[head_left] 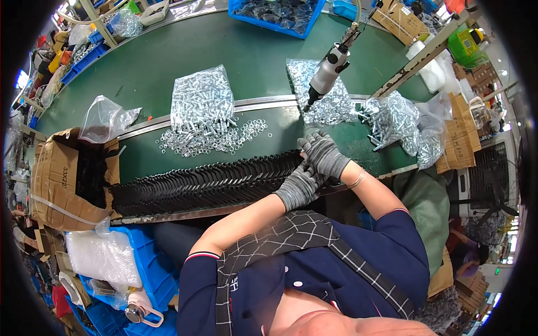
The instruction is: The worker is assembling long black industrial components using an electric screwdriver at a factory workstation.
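Observation:
A long row of thin black curved parts (207, 182) stands packed along the near edge of the bench. Both my hands, in grey knitted gloves, meet at its right end. My left hand (297, 187) is closed, low against the last parts. Just above and right of it, my right hand (325, 155) has its fingers bent inward, close to the left fingertips. Whatever lies between the fingers is hidden by the gloves. Beyond my hands hangs a silver pneumatic screwdriver (325, 75), tip down, over a bag of small metal parts (336, 106).
A bag of bolts (203, 98) lies behind loose washers (216, 139). More bagged bolts (395, 120) rest at the right. An open carton (61, 179) stands at the left end. A blue bin (274, 17) sits at the back. Blue crates (154, 263) stand beside me, lower left.

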The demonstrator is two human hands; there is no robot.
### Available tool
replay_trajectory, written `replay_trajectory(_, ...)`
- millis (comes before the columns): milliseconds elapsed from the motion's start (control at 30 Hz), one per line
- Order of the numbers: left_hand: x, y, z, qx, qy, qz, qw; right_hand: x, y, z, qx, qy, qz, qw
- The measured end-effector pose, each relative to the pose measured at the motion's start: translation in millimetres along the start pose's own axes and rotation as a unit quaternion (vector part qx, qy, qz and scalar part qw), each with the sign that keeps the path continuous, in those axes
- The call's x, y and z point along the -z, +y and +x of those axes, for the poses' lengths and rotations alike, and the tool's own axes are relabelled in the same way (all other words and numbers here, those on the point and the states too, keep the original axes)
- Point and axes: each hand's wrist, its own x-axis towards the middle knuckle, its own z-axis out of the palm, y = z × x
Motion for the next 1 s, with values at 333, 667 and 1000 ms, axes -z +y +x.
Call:
replay_trajectory(333,-2.6,0.7,0.9,0.012,0.006,-0.001,1.000,13.1,0.9,5.1,-0.009,-0.091,0.014,0.996)
replay_trajectory(667,-2.1,-0.6,-0.4,0.001,0.015,0.007,1.000,21.6,0.8,10.8,-0.017,-0.121,0.031,0.992)
replay_trajectory(1000,-0.4,0.6,0.3,0.003,0.004,0.002,1.000,12.5,3.0,7.1,-0.007,-0.016,0.010,1.000)
